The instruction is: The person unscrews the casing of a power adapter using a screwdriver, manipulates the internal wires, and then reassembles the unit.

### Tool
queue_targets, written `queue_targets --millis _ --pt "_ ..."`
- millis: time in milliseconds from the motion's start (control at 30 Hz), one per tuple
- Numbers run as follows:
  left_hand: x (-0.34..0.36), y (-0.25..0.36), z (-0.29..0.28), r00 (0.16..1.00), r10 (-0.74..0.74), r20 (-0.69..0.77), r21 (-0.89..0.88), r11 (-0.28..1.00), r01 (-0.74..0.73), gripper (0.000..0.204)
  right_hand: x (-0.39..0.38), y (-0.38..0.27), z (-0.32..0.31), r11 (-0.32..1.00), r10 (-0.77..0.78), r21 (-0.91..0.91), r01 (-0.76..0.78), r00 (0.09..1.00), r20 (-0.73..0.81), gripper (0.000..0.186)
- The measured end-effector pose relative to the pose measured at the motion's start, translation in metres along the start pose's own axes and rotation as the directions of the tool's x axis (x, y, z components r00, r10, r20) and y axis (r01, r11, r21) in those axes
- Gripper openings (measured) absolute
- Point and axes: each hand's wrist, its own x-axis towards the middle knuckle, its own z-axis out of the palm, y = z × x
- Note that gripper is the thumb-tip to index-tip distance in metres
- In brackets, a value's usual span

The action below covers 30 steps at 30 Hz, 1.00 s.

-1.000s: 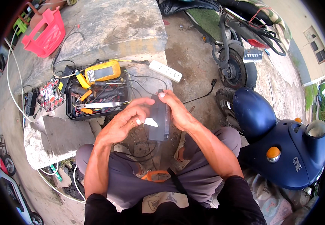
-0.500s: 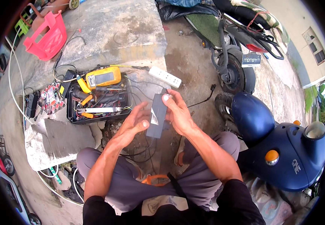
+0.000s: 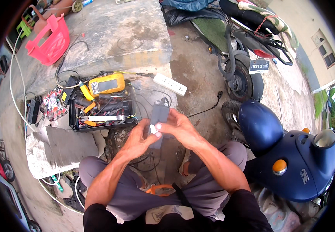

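Observation:
A flat, dark grey rectangular power adapter (image 3: 160,113) is held up between my hands, over the ground in front of my knees. My left hand (image 3: 136,138) grips its left edge, the thumb pressed on the face by a small white label patch (image 3: 152,128). On the other side, my right hand (image 3: 182,130) wraps the right edge, with its thumb at the same patch. Fingers behind the adapter are hidden. Dark cables (image 3: 170,101) run from its top end, and another cord (image 3: 154,164) hangs below.
A black toolbox (image 3: 101,127) full of tools stands at the left, with a yellow multimeter (image 3: 106,84) on top. Beyond lies a white power strip (image 3: 170,84). A blue scooter (image 3: 291,158) is close on the right; a pink basket (image 3: 53,48) sits on the concrete slab.
My right thumb has slid from the adapter's top end down to the label. My left hand, fingers apart before, has closed on the left edge. The adapter's top end now shows.

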Motion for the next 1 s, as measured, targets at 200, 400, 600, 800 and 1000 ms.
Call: queue_targets --millis 200,400,600,800,1000 --pt "0.001 0.002 0.000 0.999 0.025 0.040 0.099 0.995 -0.029 0.061 -0.008 -0.008 0.000 0.998 -0.005 -0.066 0.003 1.000 -0.029 0.062" --pt "-0.006 0.011 -0.004 0.989 0.050 0.141 0.076 0.995 -0.062 0.068 -0.013 -0.005 -0.011 0.991 -0.032 -0.128 0.040 0.998 0.063 0.070" --pt "-0.014 -0.001 -0.002 0.975 0.052 0.214 -0.052 0.998 -0.042 0.073 -0.013 0.012 -0.019 0.995 -0.032 -0.094 0.045 0.990 0.138 0.072" --pt "-0.016 -0.014 -0.003 0.964 0.050 0.260 -0.022 0.999 -0.046 0.073 -0.013 0.019 -0.021 0.994 -0.025 -0.103 0.045 0.982 0.186 0.070" --pt "-0.015 -0.016 0.004 0.970 -0.008 0.243 -0.253 0.965 0.071 0.070 -0.008 0.021 -0.021 0.998 0.009 -0.070 -0.005 0.998 0.058 0.070"
